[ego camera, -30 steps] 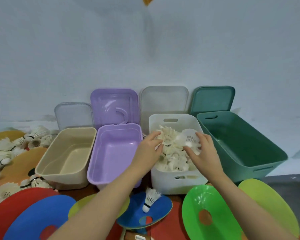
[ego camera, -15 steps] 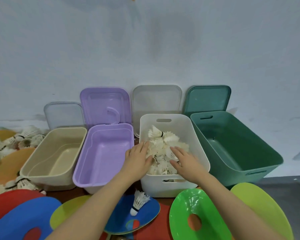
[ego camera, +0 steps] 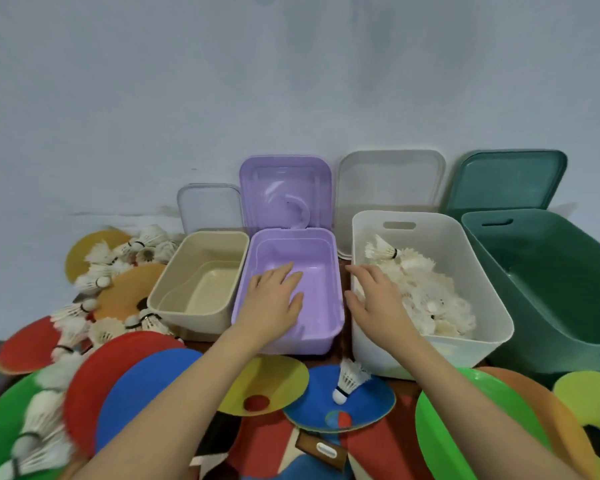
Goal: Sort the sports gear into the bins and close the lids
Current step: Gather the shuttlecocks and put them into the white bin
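Two hands are now withdrawing from the heap of white feathered shuttlecocks in the white plastic bin, where half a second ago both were pressing. Left hand is hovering over the smooth lilac plastic bin, fingers straight, holding nothing. Right hand is crossing the white bin's 9 o'clock rim, fingers relaxed and spread, also holding nothing. Open room is lying in the beige plastic bin at 10 o'clock and the deep green plastic bin at 2 o'clock. One loose shuttlecock is resting on the glossy blue flat disc at 6 o'clock.
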A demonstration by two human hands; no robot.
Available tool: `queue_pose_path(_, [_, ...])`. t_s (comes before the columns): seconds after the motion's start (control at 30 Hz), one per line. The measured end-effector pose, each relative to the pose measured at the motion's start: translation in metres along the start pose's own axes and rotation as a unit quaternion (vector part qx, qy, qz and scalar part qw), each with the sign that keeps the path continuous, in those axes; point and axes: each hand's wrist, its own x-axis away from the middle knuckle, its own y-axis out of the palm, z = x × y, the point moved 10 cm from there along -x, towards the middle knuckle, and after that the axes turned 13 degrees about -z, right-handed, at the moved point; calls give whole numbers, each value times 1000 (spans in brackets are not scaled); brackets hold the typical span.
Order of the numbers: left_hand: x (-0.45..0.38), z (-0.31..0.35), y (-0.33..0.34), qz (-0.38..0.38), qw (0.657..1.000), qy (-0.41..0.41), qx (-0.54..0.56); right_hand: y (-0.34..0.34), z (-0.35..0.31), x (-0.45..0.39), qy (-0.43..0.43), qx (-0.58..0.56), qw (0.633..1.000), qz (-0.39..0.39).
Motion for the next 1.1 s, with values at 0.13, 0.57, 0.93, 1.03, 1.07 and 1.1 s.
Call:
queue_pose_path(0.13, [28,-52,-9,10,1000,-10,27,35,-47,-18,-24,-16,999,-21])
queue_pose_path(0.57, [91,-292,-17,-2,995,-62,76,172,-221,-92,-58,-68,993,-80])
queue_pose_path(0.93, [121,-422,38,-83,977,-149,127,280,-299,-148,-49,136,981,-126])
queue_pose_path(1.03, [114,-428,41,-54,964,-147,216,294,-300,-162,-36,184,970,-153])
queue_pose_path(1.07, [111,-428,40,-42,958,-147,243,298,-300,-165,-36,198,966,-164])
queue_pose_path(1.1, [109,-429,39,-32,953,-151,259,303,-300,-168,-38,211,960,-178])
